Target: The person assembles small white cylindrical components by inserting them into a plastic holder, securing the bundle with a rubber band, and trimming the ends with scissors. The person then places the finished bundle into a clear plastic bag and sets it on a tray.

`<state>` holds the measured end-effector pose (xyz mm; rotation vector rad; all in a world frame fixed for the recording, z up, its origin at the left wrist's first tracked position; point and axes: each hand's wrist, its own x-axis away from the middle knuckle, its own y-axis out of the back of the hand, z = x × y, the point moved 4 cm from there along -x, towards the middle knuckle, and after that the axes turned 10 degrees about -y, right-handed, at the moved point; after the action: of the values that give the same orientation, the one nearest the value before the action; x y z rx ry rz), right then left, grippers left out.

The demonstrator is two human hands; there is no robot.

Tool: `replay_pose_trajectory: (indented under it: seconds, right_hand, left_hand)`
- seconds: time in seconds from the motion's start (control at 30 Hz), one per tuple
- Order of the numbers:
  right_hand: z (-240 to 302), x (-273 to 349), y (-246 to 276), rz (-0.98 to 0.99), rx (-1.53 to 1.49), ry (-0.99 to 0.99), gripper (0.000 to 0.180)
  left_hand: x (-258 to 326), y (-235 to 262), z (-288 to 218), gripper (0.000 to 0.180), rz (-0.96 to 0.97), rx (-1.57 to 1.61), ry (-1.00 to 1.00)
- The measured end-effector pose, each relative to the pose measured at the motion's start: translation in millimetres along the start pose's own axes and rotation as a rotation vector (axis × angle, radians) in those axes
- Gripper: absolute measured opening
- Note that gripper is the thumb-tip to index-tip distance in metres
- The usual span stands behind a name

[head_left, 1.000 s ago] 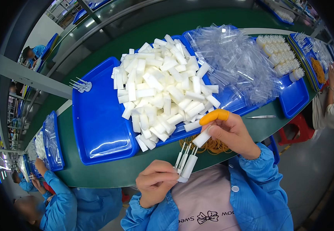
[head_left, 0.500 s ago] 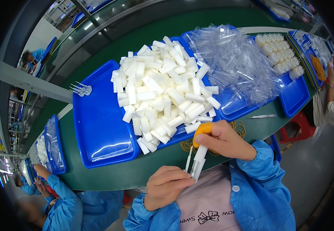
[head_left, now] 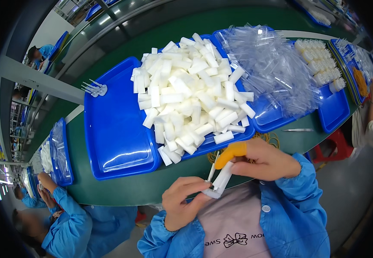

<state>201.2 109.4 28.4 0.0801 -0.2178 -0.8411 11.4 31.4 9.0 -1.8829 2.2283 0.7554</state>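
My left hand (head_left: 184, 202) pinches the lower end of a slim white plastic piece (head_left: 211, 173) with thin prongs. Against that piece leans a white foam strip (head_left: 223, 177), its lower end bent near my left fingertips. My right hand (head_left: 259, 160) grips the strip's upper end between thumb and fingers; a yellow finger cover sits on one finger. Just beyond my hands, a large heap of white foam blocks (head_left: 182, 92) fills a blue tray. Whether anything else is tucked inside the foam is hidden by my fingers.
Left of the heap is a blue tray (head_left: 117, 146) with a few white pronged pieces (head_left: 94, 89) in its corner. Clear plastic tubes (head_left: 272, 71) lie heaped to the right, near grouped white parts (head_left: 319, 62). Tweezers (head_left: 298, 130) and yellow rubber bands (head_left: 269, 139) rest near the table edge. Co-workers sit on both sides.
The foam strip's lower end now bends around beside the plastic piece, where it was straighter before. My left thumb has moved away from the fingers, and my view has shifted slightly.
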Motion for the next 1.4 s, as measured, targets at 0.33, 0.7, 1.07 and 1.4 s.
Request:
replay_pose_trajectory:
  seconds: [0.33, 0.7, 1.07, 1.4]
  right_hand:
    - [-18.5, 3.0, 0.3, 0.005, -0.187, -0.037, 0.016]
    - [14.7, -15.3, -18.0, -0.137, 0.134, 0.186, 0.025]
    - [14.8, -88.8, -84.7, -0.136, 1.084, 0.666, 0.023]
    - [-2.4, -74.6, -37.2, -0.316, 1.167, 0.638, 0.030]
  left_hand:
    - [1.3, -0.1, 5.5, 0.036, -0.060, 0.168, 0.056]
    - [20.9, 35.5, 6.2, 0.031, -0.260, 0.202, 0.028]
    - [50.9, 103.5, 15.3, 0.042, -0.954, 0.364, 0.017]
    - [53.7, 100.3, 21.5, 0.040, -0.898, 0.390, -0.018]
